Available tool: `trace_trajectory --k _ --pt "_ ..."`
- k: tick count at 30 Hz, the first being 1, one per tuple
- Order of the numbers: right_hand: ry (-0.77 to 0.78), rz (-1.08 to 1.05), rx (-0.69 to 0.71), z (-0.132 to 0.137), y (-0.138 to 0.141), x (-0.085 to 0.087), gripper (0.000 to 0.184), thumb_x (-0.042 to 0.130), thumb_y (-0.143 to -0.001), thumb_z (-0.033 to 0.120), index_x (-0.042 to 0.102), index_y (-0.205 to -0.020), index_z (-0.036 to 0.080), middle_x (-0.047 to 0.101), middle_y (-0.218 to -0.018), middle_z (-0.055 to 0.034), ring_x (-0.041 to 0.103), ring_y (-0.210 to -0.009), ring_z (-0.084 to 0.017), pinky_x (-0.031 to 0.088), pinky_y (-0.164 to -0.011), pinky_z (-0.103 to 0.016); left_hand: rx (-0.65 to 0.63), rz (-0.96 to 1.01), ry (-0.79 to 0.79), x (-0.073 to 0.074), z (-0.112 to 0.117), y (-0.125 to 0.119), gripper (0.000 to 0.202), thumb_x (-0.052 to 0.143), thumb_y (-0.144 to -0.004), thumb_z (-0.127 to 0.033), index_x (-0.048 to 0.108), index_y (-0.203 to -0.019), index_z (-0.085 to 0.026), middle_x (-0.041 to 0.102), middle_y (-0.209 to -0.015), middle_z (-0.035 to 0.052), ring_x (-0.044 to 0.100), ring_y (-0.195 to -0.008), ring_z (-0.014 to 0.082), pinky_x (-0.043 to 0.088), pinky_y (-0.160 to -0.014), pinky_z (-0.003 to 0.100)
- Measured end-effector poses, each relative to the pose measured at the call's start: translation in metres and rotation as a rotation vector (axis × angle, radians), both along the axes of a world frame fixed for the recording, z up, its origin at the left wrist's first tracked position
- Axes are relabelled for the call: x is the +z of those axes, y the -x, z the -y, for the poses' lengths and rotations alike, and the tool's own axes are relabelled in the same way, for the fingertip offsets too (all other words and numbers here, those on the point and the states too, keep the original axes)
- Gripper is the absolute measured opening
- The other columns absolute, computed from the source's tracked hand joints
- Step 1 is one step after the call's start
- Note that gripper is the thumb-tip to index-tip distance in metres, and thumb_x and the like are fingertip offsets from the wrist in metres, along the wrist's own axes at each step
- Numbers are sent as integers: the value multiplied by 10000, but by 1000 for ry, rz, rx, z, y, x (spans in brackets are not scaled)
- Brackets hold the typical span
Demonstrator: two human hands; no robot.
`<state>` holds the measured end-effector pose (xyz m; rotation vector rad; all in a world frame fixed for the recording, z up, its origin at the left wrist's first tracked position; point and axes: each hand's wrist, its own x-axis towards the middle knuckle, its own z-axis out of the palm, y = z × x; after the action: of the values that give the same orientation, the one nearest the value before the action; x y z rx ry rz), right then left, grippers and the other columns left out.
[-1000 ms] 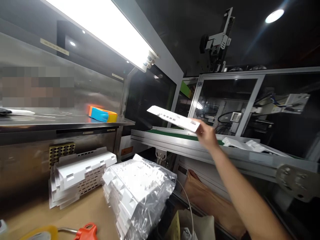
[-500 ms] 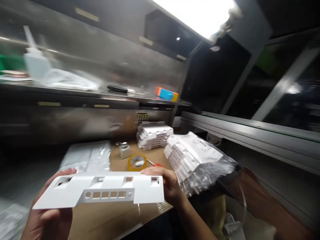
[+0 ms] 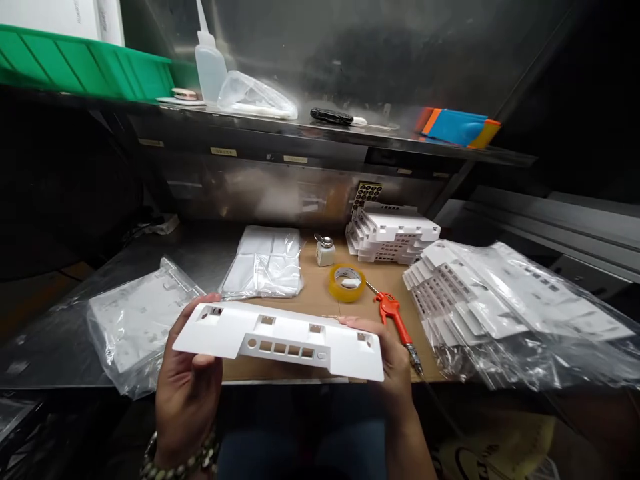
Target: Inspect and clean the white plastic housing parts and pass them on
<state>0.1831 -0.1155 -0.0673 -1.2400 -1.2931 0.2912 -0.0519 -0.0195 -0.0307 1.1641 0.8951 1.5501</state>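
A white plastic housing [image 3: 285, 333] with a row of square port cutouts and a round hole is held up above the front of the bench. My left hand [image 3: 187, 380] grips its left end, thumb below and fingers behind. On the right end, my right hand [image 3: 387, 360] is closed round the back edge, its fingertips on top. Just beyond the housing are a roll of yellow tape [image 3: 336, 288] and a red air blow gun [image 3: 393, 312]. A sheet of brown cardboard [image 3: 313, 277] lies under them.
A stack of white housings [image 3: 400, 223] stands at the back right. Bagged housings [image 3: 465, 293] lie in front of it. Clear-bagged white parts [image 3: 135, 320] and a flat bag [image 3: 267, 260] lie left. A small dispenser bottle [image 3: 325, 252] stands behind the tape. A metal shelf [image 3: 280, 127] crosses above.
My view has swung left and levelled out, bringing in the green bin and the bagged parts at left. Both hands still hold the housing, which now tilts down to the right.
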Motion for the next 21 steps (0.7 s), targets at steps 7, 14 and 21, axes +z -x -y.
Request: trace_trajectory --k 7,14,21 --pt "-14 0 -65 14 -14 -3 338 666 -902 163 690 -1209 301 757 -1229 -16 726 -1133 -215 576 -992 -305 -58 -124 -108 -2 4 -15 606 616 -924 -610 570 -1391 -228 552 -1466 89 497 -1359 247 399 -1115 216" --pt "-13 -5 -52 16 -19 -5 323 666 -911 181 688 -1213 293 752 -1237 -25 720 -1142 -219 560 -1020 -312 -125 -46 -83 -7 4 -12 694 691 -846 -663 566 -1391 -252 516 -1486 87 491 -1348 263 438 -1107 262" --pt "-19 -21 -38 15 -26 -14 299 685 -917 232 690 -1214 268 744 -1249 -51 711 -1161 -247 562 -1035 -359 -75 -63 -116 -10 3 -18 714 748 -796 -666 611 -1363 -253 565 -1450 91 511 -1347 289 458 -1094 293"
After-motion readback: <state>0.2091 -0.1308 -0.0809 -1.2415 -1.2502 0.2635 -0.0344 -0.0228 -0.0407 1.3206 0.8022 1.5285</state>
